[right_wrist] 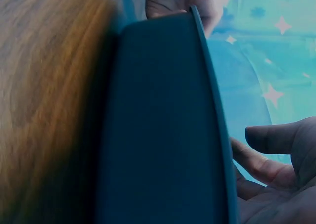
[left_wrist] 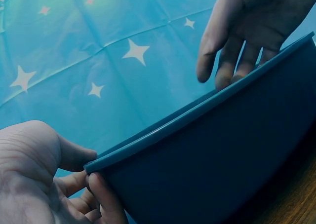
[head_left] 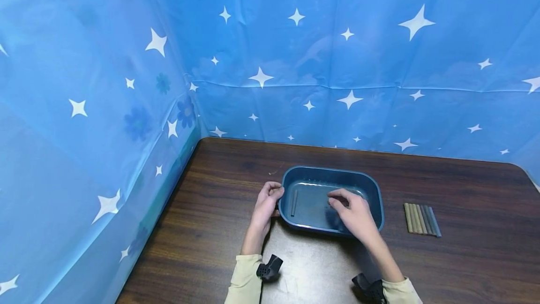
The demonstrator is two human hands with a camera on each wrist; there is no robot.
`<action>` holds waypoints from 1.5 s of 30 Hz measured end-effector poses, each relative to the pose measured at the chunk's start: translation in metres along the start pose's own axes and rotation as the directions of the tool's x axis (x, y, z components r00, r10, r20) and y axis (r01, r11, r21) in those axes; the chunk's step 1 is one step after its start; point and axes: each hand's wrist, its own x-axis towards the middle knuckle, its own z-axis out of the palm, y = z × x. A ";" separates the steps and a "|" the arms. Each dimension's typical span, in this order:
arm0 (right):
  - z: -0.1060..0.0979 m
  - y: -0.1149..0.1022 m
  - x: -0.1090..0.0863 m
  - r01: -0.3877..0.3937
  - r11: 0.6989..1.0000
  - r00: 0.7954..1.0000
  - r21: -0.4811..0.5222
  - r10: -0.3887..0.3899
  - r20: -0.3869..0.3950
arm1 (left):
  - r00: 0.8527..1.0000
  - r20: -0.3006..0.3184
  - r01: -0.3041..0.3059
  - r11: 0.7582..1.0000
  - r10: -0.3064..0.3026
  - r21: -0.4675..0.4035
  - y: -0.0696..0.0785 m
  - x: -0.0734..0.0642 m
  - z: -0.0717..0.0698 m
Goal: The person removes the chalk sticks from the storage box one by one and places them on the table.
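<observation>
A dark blue rectangular basin (head_left: 310,196) with rounded corners stands on the table. My left hand (head_left: 266,201) grips its left end; in the left wrist view the thumb (left_wrist: 76,155) lies at the rim and the fingers curl against the outer wall. Inside the basin, near that end, lies a thin dark stick (head_left: 294,202). Over the right part of the basin hovers my right hand (head_left: 352,211), thumb and fingers apart and lightly bent, nothing seen between them. The right wrist view shows its fingertips partly hidden behind the basin's rim.
To the right of the basin, a row of several thin sticks (head_left: 422,219), olive to grey-blue, lies side by side on the brown wooden table (head_left: 202,229). A blue sheet (head_left: 295,50) with white stars hangs behind the table and along its left side.
</observation>
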 end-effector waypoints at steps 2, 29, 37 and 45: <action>0.005 0.000 0.002 0.011 1.000 1.000 -0.003 -0.011 0.011 | 1.000 0.000 -0.002 1.000 0.002 -0.001 0.000 0.000 0.000; 0.057 -0.010 0.038 -0.079 0.995 0.993 -0.067 0.084 0.084 | 1.000 0.013 0.016 0.999 -0.016 -0.031 0.000 0.002 -0.001; 0.065 -0.010 0.047 -0.061 0.988 0.992 -0.142 0.076 0.104 | 0.999 0.042 0.033 0.999 -0.032 -0.024 0.023 -0.013 0.001; 0.076 -0.012 0.055 -0.071 0.988 0.988 -0.140 0.089 0.123 | 0.998 0.046 0.038 0.999 -0.036 -0.034 0.029 -0.017 0.002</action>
